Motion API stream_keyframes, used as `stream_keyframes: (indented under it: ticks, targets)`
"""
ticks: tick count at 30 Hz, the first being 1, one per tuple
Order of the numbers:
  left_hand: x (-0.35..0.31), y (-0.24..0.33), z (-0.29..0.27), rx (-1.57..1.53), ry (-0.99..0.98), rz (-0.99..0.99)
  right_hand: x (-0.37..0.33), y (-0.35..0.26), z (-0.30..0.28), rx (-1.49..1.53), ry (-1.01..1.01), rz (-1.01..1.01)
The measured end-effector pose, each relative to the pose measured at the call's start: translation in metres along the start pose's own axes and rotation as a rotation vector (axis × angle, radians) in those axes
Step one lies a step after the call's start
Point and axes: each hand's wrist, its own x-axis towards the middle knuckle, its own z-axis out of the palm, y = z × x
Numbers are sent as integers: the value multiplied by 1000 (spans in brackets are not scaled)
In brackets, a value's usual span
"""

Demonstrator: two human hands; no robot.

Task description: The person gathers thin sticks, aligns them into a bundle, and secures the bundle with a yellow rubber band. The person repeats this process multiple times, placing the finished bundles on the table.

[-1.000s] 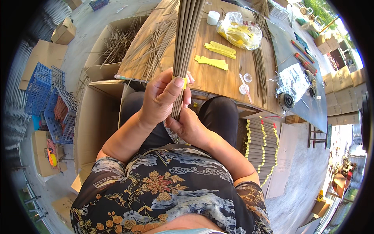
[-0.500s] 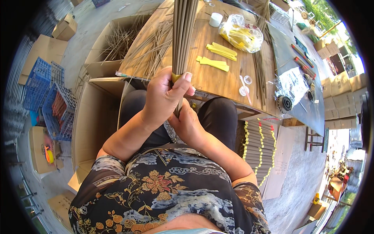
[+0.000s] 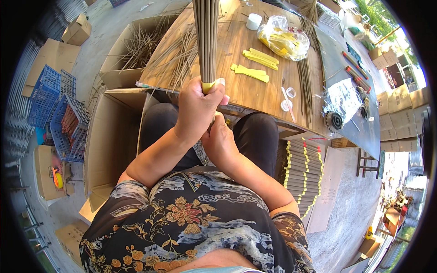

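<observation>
A bundle of incense sticks [image 3: 207, 43] stands nearly upright in front of me, reaching past the top edge of the view. My left hand [image 3: 196, 107] is wrapped round it, with the thumb on a yellow paper band [image 3: 208, 86] that circles the sticks. Just below, my right hand [image 3: 219, 141] is closed round the bundle's lower end, which its fingers mostly hide. On the wooden table [image 3: 232, 93] beyond lie two small piles of yellow paper strips [image 3: 250, 73]. A clear plastic bag [image 3: 283, 38] holds more yellow strips.
Loose sticks [image 3: 180, 57] cover the table's left side, beside a cardboard box [image 3: 132, 50] of sticks. A white jar [image 3: 253, 21] and small round lids [image 3: 286, 105] sit on the table. Banded bundles [image 3: 302, 173] lie low at right. Blue crates [image 3: 52, 98] stand at left.
The bundle's upper part has tilted slightly left. My left hand has shifted a little right and down, its thumb now on the yellow band; both hands keep their hold.
</observation>
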Motion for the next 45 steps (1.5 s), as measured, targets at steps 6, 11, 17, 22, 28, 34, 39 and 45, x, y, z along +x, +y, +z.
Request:
stream_keyframes:
  ticks: [6,11,17,22,28,34,39,45]
  targets:
    - [5,-21,7,-149,-9,50,6,14,1,-171,36,-92]
    - [5,-24,5,-227,-17,17,10,3,-12,-53,-73,-52]
    - [17,-27,-11,60,-23,179,34,-4,-61,701,-242,98]
    - [4,-41,-3,437,-127,454,76,-45,-66,576,92,-93]
    - [4,-17,-36,132,-467,49,85,-38,-79,655,65,-75]
    - [32,53,-54,-280,-422,315,66,-51,-65,494,-264,100]
    - [50,64,-49,-543,-524,139,52,-62,-48,433,-437,102]
    - [52,67,-53,-772,-668,31,58,-61,-56,631,-739,247]
